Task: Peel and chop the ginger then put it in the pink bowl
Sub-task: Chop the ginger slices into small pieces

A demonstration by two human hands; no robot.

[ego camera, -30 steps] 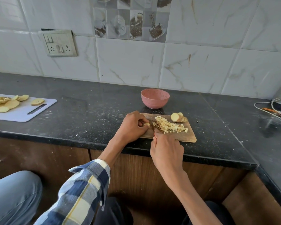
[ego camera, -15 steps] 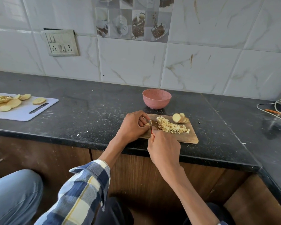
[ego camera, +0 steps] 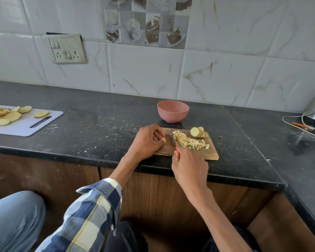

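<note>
Now the left hand [ego camera: 148, 140] pinches a small bit of ginger [ego camera: 163, 139] on the wooden board [ego camera: 212, 155]. Its fingers are curled. The right hand [ego camera: 189, 165] grips a red-handled knife [ego camera: 173, 140], blade down by the pile of chopped ginger [ego camera: 189, 141]. Some ginger slices [ego camera: 198, 132] sit at the board's far end. Just behind the board, the pink bowl [ego camera: 173, 111] stands on the dark desk [ego camera: 91, 128].
</note>
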